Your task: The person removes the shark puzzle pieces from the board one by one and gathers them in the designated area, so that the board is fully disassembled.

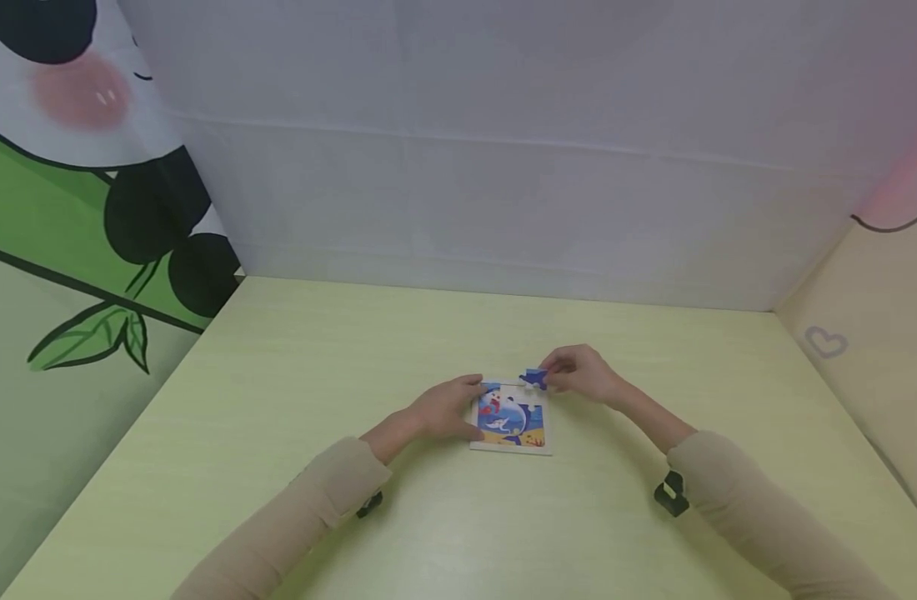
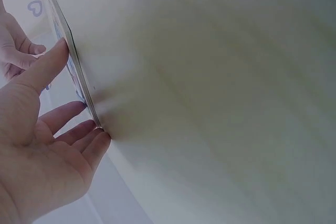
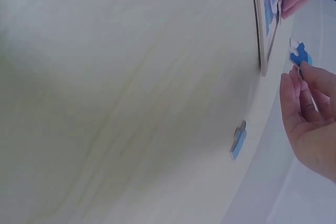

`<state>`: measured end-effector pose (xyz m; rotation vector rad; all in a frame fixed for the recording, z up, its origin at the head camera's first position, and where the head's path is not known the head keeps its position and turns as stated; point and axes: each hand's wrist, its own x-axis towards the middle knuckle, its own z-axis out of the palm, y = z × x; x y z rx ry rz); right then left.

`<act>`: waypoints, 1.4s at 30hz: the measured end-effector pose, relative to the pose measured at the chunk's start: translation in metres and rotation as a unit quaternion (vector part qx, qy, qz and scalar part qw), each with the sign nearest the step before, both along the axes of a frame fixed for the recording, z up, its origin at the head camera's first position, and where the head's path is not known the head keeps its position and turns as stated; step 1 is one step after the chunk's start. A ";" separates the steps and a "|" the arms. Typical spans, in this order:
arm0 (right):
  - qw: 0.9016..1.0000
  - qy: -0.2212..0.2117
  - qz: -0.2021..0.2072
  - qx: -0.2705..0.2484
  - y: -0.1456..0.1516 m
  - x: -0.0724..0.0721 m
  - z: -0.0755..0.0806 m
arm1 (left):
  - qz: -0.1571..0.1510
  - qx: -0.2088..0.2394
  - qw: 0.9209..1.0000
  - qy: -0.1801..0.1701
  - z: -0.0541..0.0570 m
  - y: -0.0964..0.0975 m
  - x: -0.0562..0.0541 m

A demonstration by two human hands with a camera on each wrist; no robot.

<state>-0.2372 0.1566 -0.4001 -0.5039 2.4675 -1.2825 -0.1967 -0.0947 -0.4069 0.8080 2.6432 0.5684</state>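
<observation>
A small jigsaw board (image 1: 511, 450) with a pale frame and a blue and yellow dolphin picture lies on the table; whitish gaps show in its upper right part. My left hand (image 1: 449, 408) rests along its left side. In the left wrist view the left hand's thumb (image 2: 52, 64) and fingertips touch the board's edge (image 2: 79, 72), spread apart. Over the upper right corner, my right hand (image 1: 584, 373) pinches a blue puzzle piece (image 1: 533, 378) between thumb and fingers. The right wrist view shows this puzzle piece (image 3: 300, 55) held at the fingertips, above the table.
Another blue puzzle piece (image 3: 239, 140) lies on the table below the right hand in the right wrist view. The pale yellow table (image 1: 316, 358) ends at a grey-white backdrop (image 1: 458, 192). Printed side panels stand left (image 1: 76, 250) and right (image 1: 879, 333).
</observation>
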 end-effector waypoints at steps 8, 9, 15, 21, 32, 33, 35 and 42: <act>1.000 0.010 -0.013 0.010 0.021 -0.001 0.001 | -0.002 0.006 1.000 0.003 -0.002 0.001 -0.002; 1.000 0.011 -0.015 0.010 0.024 -0.001 0.001 | -0.001 0.006 1.000 0.003 -0.002 0.001 -0.002; 1.000 0.013 -0.023 0.008 0.043 -0.004 0.002 | 0.006 0.010 1.000 -0.003 -0.002 0.002 -0.002; 1.000 0.014 -0.028 0.000 0.066 -0.007 0.003 | 0.010 0.009 1.000 -0.003 -0.004 0.001 -0.002; 0.999 0.001 -0.044 0.014 0.100 -0.010 0.003 | 0.003 0.010 1.000 0.006 -0.005 0.001 -0.003; 0.999 -0.001 -0.046 0.017 0.103 -0.010 0.003 | 0.004 0.010 1.000 0.006 -0.005 0.000 -0.003; 0.999 -0.005 -0.050 0.021 0.108 -0.010 0.001 | 0.004 0.010 1.000 0.006 -0.005 0.000 -0.003; 0.997 -0.025 -0.063 0.024 0.123 -0.011 -0.005 | 0.003 0.014 1.000 0.006 -0.003 0.001 -0.002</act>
